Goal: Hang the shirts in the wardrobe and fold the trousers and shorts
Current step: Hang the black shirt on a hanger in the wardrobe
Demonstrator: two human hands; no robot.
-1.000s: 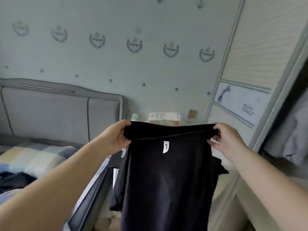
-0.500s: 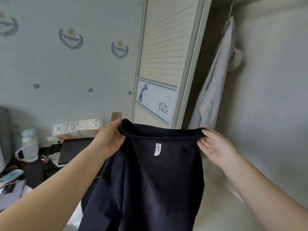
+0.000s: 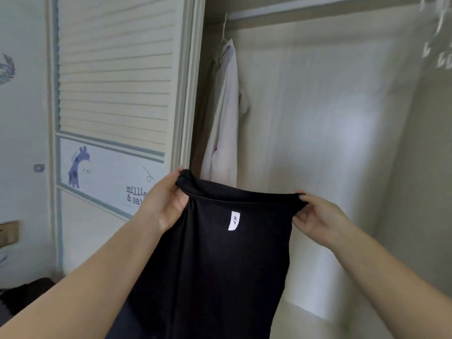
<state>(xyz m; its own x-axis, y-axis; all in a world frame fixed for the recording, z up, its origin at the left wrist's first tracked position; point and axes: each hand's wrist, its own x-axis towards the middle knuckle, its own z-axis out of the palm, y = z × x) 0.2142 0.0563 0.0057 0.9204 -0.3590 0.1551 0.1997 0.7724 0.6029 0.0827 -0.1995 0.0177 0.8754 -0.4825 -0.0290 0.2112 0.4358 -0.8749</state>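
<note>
I hold a black garment up by its top edge in front of the open wardrobe. It hangs straight down and a small white label sits near the top. My left hand grips the left end of the edge. My right hand pinches the right end. Its lower part runs out of view at the bottom.
A white shirt hangs on a hanger from the wardrobe rail at the left inside. The slatted sliding door with a giraffe picture stands at the left. Blurred hangers show at the top right. Dark things lie low left.
My view has swung right from the bed and bedside table to the open wardrobe. Both hands keep the same hold on the black garment, carried along toward the wardrobe.
</note>
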